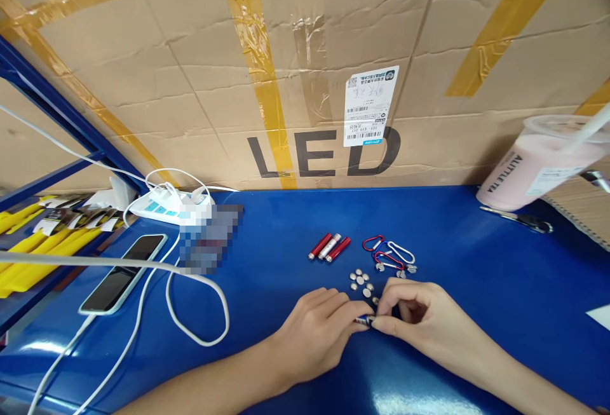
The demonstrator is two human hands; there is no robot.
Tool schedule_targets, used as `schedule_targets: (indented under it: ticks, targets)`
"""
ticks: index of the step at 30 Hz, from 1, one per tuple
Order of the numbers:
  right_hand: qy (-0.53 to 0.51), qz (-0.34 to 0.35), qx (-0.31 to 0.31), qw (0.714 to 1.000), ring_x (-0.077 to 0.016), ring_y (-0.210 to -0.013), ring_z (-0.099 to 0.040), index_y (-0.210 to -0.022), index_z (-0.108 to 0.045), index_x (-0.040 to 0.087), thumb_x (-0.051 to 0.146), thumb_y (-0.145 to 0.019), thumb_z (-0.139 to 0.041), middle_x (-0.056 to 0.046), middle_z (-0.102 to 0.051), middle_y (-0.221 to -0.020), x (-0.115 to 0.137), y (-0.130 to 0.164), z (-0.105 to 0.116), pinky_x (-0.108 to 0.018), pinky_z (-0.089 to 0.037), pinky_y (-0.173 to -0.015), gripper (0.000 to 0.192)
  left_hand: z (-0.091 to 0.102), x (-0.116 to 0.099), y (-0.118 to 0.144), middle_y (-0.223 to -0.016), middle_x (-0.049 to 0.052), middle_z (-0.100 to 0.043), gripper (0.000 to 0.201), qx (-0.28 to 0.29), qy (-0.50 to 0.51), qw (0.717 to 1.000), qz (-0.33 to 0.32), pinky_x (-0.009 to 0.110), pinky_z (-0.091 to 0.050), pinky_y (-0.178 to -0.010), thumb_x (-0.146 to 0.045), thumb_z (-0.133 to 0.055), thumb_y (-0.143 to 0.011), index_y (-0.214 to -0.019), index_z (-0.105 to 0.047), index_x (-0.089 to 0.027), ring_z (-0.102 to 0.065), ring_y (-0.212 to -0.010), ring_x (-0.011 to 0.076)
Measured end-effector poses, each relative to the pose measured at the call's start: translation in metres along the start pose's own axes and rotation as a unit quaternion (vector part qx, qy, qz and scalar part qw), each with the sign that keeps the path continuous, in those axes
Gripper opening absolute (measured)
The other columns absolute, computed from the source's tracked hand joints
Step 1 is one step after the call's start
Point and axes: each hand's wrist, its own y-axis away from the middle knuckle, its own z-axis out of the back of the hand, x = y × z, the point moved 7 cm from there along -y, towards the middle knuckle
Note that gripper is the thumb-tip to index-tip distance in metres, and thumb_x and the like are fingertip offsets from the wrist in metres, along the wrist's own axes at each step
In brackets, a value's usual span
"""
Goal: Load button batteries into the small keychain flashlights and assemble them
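Note:
My left hand is closed around a small blue metal tube, like a mini flashlight body, most of it hidden by the fingers. At the tube's right end, my right hand has thumb and forefinger pinched together; whatever they grip is too small to make out. Just beyond the hands lie several silver button cells. Behind these, two red tubes and a white one rest side by side. To their right are red, blue and white carabiner clips with small metal end caps.
A large cardboard box stands along the back of the blue table. On the left are a phone, white cables, a power strip and yellow-handled items. A pink drink cup and keys sit at right.

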Motion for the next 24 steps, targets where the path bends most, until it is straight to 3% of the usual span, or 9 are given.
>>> schedule_targets:
  ticks: [4,7,13,18,24]
  targets:
    - [0.034,0.049,-0.026,0.998,-0.0076,-0.042,-0.041,-0.059,-0.064,0.021,0.033,-0.073,-0.069,0.003,-0.055,-0.057,0.005,0.001,0.005,-0.02,-0.036,-0.038,0.019,0.0,0.002,0.0,-0.073,0.002,-0.064,0.026,0.006,0.02,1.0,0.019,0.026,-0.044,-0.056,-0.022,-0.03,-0.1,-0.099,-0.055,-0.015,-0.054,-0.058,0.0135]
    - [0.066,0.13,-0.062,0.987,-0.007,-0.041,-0.046,-0.067,-0.066,0.021,0.035,-0.077,-0.068,0.001,-0.06,-0.064,0.013,0.006,0.01,-0.019,-0.041,-0.039,0.017,0.0,0.004,0.0,-0.077,0.003,-0.065,0.024,0.002,0.03,0.999,0.027,0.026,-0.044,-0.057,-0.022,-0.03,-0.1,-0.1,-0.054,-0.015,-0.055,-0.06,0.0139]
    - [0.217,0.336,-0.118,0.909,-0.0093,-0.062,-0.064,-0.094,-0.067,0.025,0.023,-0.088,-0.058,0.0,-0.069,-0.084,0.031,0.027,0.014,-0.019,-0.05,-0.056,0.011,0.002,0.007,-0.001,-0.075,0.004,-0.064,0.026,-0.009,0.042,0.998,0.044,0.027,-0.045,-0.058,-0.024,-0.03,-0.1,-0.101,-0.054,-0.014,-0.056,-0.061,0.0151]
    - [0.273,0.371,-0.119,0.88,-0.0099,-0.064,-0.065,-0.104,-0.065,0.028,0.015,-0.092,-0.049,-0.001,-0.07,-0.088,0.028,0.034,0.012,-0.021,-0.048,-0.055,0.024,0.001,0.006,0.0,-0.075,0.005,-0.064,0.026,-0.005,0.046,0.998,0.046,0.027,-0.045,-0.057,-0.023,-0.03,-0.099,-0.101,-0.054,-0.014,-0.057,-0.061,0.0153]
    - [0.296,0.397,-0.129,0.859,-0.0116,-0.066,-0.066,-0.102,-0.065,0.026,0.013,-0.091,-0.048,-0.001,-0.071,-0.087,0.029,0.039,0.01,-0.023,-0.044,-0.05,0.024,-0.002,0.005,0.0,-0.076,0.004,-0.065,0.024,0.017,0.073,0.997,0.035,0.026,-0.045,-0.057,-0.022,-0.031,-0.099,-0.096,-0.053,-0.015,-0.058,-0.061,0.0152]
